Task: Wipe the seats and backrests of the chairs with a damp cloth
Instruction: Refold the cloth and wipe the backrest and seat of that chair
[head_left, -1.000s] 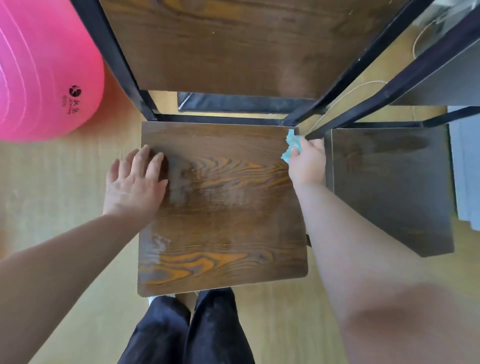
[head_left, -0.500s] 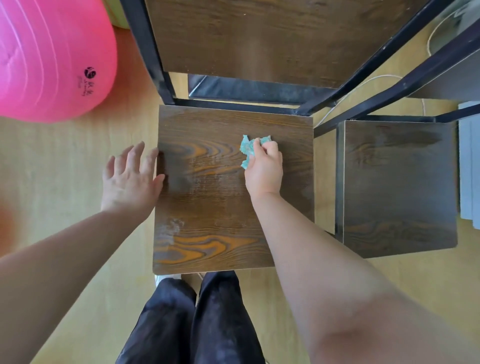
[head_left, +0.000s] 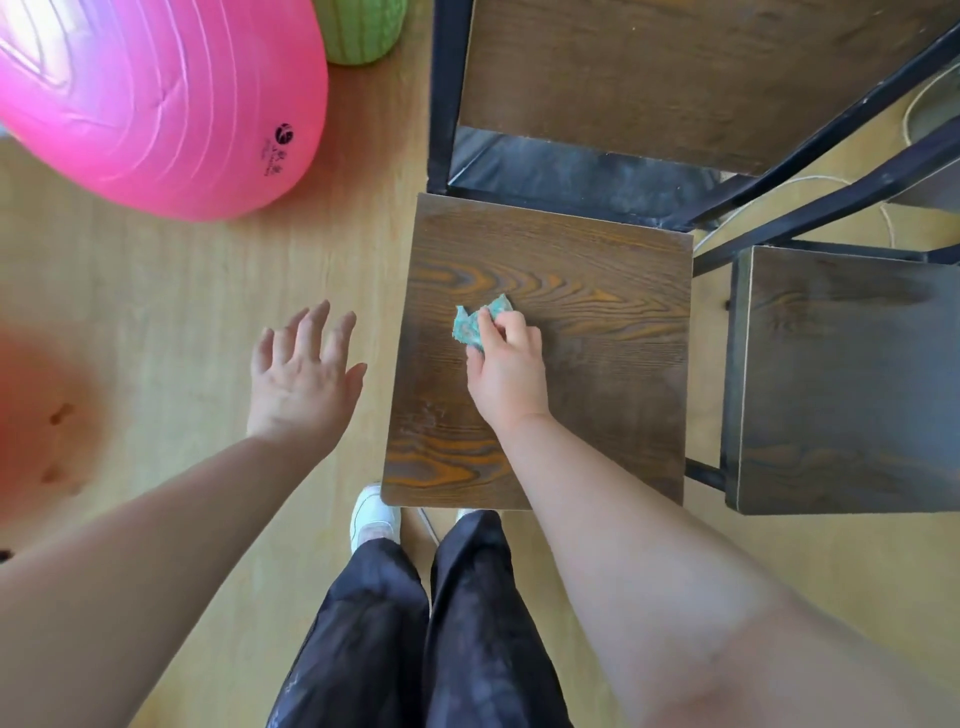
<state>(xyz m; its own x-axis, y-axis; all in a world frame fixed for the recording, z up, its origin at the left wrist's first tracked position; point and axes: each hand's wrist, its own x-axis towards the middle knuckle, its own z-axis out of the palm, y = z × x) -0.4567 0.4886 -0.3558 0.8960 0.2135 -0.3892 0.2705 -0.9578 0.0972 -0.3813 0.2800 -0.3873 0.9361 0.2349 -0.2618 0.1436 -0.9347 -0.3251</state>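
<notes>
A dark wood-grain chair seat (head_left: 597, 374) on a black metal frame lies below me, its backrest (head_left: 675, 73) at the top of the view. My right hand (head_left: 506, 371) grips a small crumpled teal cloth (head_left: 472, 325) and presses it on the left-middle of the seat. Off the seat's left edge, my left hand (head_left: 301, 376) hovers over the floor with fingers spread, touching nothing. A second chair seat (head_left: 841, 379) of the same wood stands close on the right.
A big pink exercise ball (head_left: 156, 98) sits at the upper left, with a green ribbed object (head_left: 361, 28) behind it. An orange blur (head_left: 36, 415) fills the left edge. My dark-trousered legs and a white shoe (head_left: 374, 514) stand at the seat's front edge on a light wooden floor.
My right hand has swept the cloth leftward across the seat from its far right corner. My left hand has lifted off the seat's left edge and now hangs over the floor.
</notes>
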